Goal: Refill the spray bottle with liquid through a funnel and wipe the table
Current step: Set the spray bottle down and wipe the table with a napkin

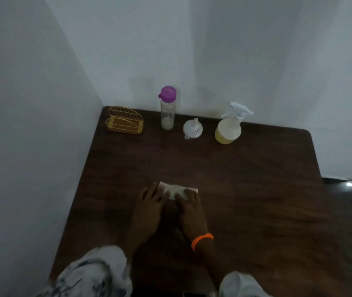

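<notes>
Both hands, left [149, 202] and right [189, 207], fingers spread flat, pin small white cloth [176, 190] to dark wooden counter [256, 189], probably wiping. Yellow-filled spray bottle [229, 129] upright at one o'clock.

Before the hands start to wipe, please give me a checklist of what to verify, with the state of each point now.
1. Both hands on the cloth: ok, left hand and right hand press it flat on the table.
2. Spray bottle closed: ok, its spray head is on and yellowish liquid shows inside.
3. Funnel out of the bottle: ok, it rests spout up on the table.
4. Purple-cap bottle capped: ok.
5. Wiping path clear: ok, all items stand at the far edge.
6. Spills on the table: cannot tell, the picture is too dark.
</notes>
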Demonstrator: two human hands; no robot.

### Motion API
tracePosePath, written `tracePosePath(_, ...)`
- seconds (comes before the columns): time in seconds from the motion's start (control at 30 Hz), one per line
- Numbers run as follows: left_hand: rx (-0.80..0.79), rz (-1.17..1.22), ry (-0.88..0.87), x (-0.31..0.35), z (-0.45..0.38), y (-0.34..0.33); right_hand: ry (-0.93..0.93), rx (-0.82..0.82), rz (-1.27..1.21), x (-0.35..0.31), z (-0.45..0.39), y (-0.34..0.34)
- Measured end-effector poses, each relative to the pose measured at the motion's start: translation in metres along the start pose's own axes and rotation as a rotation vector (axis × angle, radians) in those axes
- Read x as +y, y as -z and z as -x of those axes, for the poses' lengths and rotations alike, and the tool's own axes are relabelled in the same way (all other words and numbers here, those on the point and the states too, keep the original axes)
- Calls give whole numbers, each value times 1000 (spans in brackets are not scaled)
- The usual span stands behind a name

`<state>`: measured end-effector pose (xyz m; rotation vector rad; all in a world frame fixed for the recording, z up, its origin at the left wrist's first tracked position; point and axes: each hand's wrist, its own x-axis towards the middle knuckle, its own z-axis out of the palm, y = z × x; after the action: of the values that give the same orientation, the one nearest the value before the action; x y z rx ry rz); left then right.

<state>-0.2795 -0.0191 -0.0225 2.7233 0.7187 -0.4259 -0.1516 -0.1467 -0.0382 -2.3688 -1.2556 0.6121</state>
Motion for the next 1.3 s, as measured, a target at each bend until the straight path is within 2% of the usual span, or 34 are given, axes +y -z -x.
tracePosePath(0.1, 30, 7, -126, 24, 44, -17, -5, 4, -17, 15, 57, -10)
tracePosePath(0.2, -57, 8, -163, 51, 62, -29, -34, 38, -17, 33, 100, -6)
tracePosePath(0.3, -118, -22, -198, 72, 44, -35, -108, 107, -19, 46, 110, 11)
tracePosePath(0.5, -91, -83, -270, 105, -50, -8, -278, 207, -45, 72, 54, 49)
tracePosePath(0.67, -33, -19, -201, 107, -131, 30, -347, 190, -15, 83, -17, 84)
tracePosePath(0.87, 21, -11, -90, 70, -170, 40, -302, 129, 33, 65, -88, 83)
tracePosePath(1.0, 81, 31, -11, 16, -159, 35, -222, 76, 17, 33, -124, 58)
tracePosePath(1.2, 58, -43, 115, -63, -130, 46, -52, -23, -6, -30, -157, 24)
tracePosePath(1.3, 69, 2, 180, -88, -113, 47, -12, -55, -14, -56, -163, 10)
